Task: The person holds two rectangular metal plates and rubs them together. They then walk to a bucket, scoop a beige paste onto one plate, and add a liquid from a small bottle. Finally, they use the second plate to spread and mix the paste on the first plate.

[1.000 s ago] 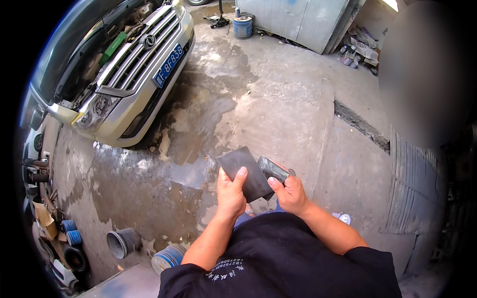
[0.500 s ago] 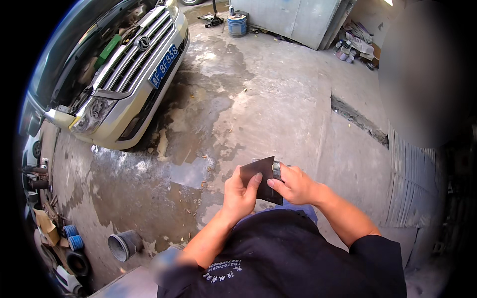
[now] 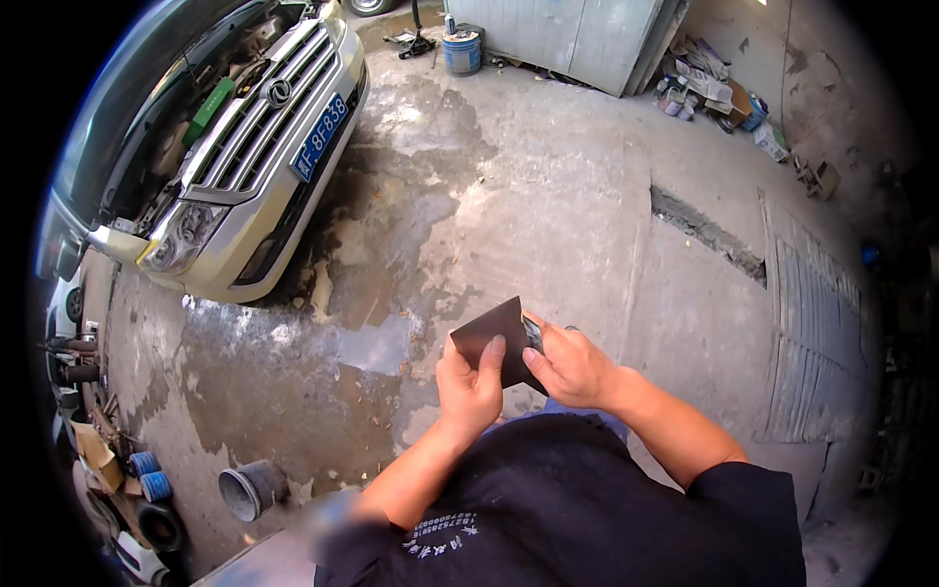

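A dark brown sheet that looks like sandpaper [image 3: 511, 325] is held up in front of my body, tilted, with one corner pointing up. My left hand [image 3: 464, 393] grips its left part, thumb flat on the near face and fingers behind. My right hand [image 3: 579, 368] pinches the right edge, thumb in front. Between that edge and my right fingers shows a small grey-white piece [image 3: 532, 333], partly covered; I cannot make out what it is. The fingers behind the sheet are hidden.
A light-coloured van [image 3: 235, 240] with its hood up stands at the left. A grey bucket [image 3: 252, 489] lies tipped at lower left. At the back are a blue bucket [image 3: 463, 54] and metal cabinet [image 3: 558, 39]. A broken slot [image 3: 706, 235] cuts the concrete floor.
Both hands have shifted slightly left and up with the sheet, which is tilted a little more. The large blurred shape at the upper right is gone, uncovering clutter along the wall.
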`<act>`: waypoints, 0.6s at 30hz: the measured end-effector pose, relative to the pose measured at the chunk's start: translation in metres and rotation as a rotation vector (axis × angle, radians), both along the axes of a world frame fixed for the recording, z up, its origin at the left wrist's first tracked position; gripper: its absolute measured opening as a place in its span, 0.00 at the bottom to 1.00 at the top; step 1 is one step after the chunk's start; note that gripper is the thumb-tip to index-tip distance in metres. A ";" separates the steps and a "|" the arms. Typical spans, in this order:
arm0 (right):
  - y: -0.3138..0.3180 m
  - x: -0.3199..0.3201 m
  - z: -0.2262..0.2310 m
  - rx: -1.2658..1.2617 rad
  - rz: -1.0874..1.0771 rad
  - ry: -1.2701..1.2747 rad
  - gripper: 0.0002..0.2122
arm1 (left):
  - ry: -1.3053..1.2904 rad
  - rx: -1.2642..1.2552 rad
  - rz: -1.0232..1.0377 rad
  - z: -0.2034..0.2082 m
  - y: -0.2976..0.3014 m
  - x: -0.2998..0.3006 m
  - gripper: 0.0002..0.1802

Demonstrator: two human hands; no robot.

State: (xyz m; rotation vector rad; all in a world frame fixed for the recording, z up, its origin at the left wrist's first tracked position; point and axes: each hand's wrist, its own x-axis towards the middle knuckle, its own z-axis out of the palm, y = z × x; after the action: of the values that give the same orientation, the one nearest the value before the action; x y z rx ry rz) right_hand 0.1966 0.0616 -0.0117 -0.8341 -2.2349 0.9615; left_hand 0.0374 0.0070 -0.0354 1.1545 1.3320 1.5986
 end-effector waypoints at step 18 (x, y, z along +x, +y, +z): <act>0.006 -0.001 0.007 -0.144 -0.019 -0.267 0.09 | 0.354 0.132 -0.059 0.031 0.026 -0.008 0.06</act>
State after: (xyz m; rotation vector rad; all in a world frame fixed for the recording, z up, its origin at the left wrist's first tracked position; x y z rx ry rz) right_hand 0.1956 0.0674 -0.0043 -1.1030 -2.3961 1.0656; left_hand 0.0295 0.0326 -0.0044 1.6004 1.4103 1.5052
